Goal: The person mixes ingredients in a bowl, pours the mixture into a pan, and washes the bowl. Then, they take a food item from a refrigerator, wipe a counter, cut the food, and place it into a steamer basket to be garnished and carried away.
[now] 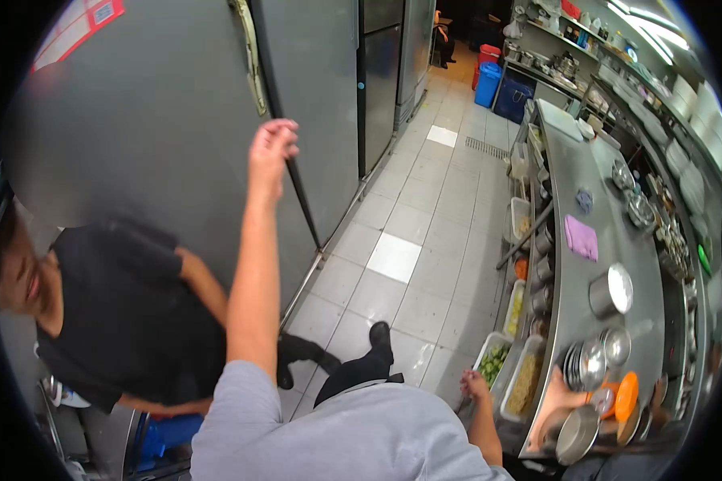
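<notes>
My left hand (274,152) is raised in front of the grey fridge door (192,120), just below the lower end of its long metal handle (250,60). Its fingers are bent in, and I see nothing in them; a gap shows between hand and handle. Low on the right, my right hand (475,384) hangs beside the steel counter, its fingers curled with nothing visible in them. Closest to it are a white tub of chopped green vegetables (494,359) and a tub of pale yellowish food (525,377) on the shelf under the counter.
Close on my left stands a person in a black shirt (128,313). A tiled aisle (413,200) runs ahead to a blue bin (487,84). On the steel counter (565,313) are a purple cloth (581,237), a metal pot (610,291), stacked bowls and a pan (578,434).
</notes>
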`<state>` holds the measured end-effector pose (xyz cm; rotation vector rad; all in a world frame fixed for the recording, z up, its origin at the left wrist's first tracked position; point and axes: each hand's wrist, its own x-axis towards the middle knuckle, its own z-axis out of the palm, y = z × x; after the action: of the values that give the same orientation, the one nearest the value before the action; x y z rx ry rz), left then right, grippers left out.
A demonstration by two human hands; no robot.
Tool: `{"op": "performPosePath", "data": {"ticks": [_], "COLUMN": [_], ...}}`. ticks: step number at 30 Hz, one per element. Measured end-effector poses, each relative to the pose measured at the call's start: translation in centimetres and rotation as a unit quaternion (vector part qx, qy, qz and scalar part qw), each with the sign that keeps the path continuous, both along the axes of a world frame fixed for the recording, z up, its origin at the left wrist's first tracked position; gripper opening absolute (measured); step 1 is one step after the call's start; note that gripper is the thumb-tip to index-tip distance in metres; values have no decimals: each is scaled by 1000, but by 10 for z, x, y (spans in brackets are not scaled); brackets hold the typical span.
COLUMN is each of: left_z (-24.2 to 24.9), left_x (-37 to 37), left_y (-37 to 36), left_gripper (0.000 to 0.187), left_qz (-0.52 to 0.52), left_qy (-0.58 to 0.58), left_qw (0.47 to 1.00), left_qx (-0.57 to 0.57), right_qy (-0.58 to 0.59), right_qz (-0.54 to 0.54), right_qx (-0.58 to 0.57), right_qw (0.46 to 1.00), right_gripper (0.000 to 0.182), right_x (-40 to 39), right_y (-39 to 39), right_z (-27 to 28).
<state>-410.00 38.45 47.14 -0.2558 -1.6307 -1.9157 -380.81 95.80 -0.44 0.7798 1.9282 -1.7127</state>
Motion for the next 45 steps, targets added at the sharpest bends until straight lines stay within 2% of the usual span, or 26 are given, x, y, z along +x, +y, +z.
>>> {"op": "performPosePath", "data": {"ticks": [1,3,4,5,7,8,9,10,11,12,13,17,19,21,22,26,27,29,30,32,34,36,37,41,44,45], "left_z": [25,66,94,110,122,116,116,113,117,117,117,119,118,116,113,103,102,94,91,83,71,55,55,53,47,46], "left_x": [-28,-103,-132,-169,-237,-267,-275,-280,-275,-275,-275,-262,-252,-237,-227,-183,-172,-147,-136,-117,-101,-78,-66,-42,-9,1], "left_y": [-14,-64,-77,-99,-139,-155,-150,-143,-143,-141,-140,-107,-82,-55,-42,18,32,48,56,72,94,113,122,139,153,156], "left_gripper": [14,18,21,26,36,38,37,36,29,23,21,19,20,22,23,30,24,24,24,26,28,30,31,39,41,40], "left_qz": [43,135,221,341,426,449,505,557,439,392,390,412,420,416,404,421,406,379,401,424,508,606,599,768,767,786], "left_qy": [23,64,75,141,204,87,40,-2,31,62,76,87,79,80,82,72,120,168,175,215,270,269,239,230,229,225], "left_qw": [999,989,972,927,870,866,838,806,889,914,914,904,900,903,908,904,904,910,898,879,818,749,764,593,596,572], "left_qx": [2,4,0,-73,-139,-202,-202,-200,-128,-86,-81,-80,-87,-76,-70,16,55,4,-35,-39,4,14,-30,-68,-67,-70], "right_qy": [0,-144,-190,-235,-185,-161,-154,-146,-137,-129,-91,-183,-178,-131,-103,-37,-22,19,44,93,130,159,178,186,272,303], "right_qz": [10,-42,-4,35,-17,-41,-108,-115,-123,-129,6,122,140,186,230,407,450,541,588,674,740,786,805,818,809,807], "right_qx": [9,-44,-31,-18,-5,-3,13,9,6,4,17,26,-23,-17,-7,9,5,3,7,5,-20,-54,-72,-180,-239,-248], "right_qw": [1000,988,981,971,983,986,982,983,983,983,996,975,974,974,968,913,893,841,807,733,660,594,561,514,463,443], "right_gripper": [21,8,6,9,11,12,11,10,9,9,9,14,17,20,14,24,24,24,25,26,27,31,33,41,40,39], "right_x": [-13,-25,-31,-46,-84,-98,-120,-143,-168,-193,-218,-364,-463,-566,-617,-779,-810,-854,-865,-873,-861,-833,-816,-741,-695,-684], "right_y": [9,28,41,51,59,59,50,40,30,24,26,0,-27,-68,-91,-226,-261,-333,-368,-429,-481,-517,-531,-572,-615,-628], "right_z": [-6,-6,-6,-3,14,20,28,26,23,21,23,-17,-9,-12,-16,49,60,88,106,136,165,198,213,264,315,338]}}
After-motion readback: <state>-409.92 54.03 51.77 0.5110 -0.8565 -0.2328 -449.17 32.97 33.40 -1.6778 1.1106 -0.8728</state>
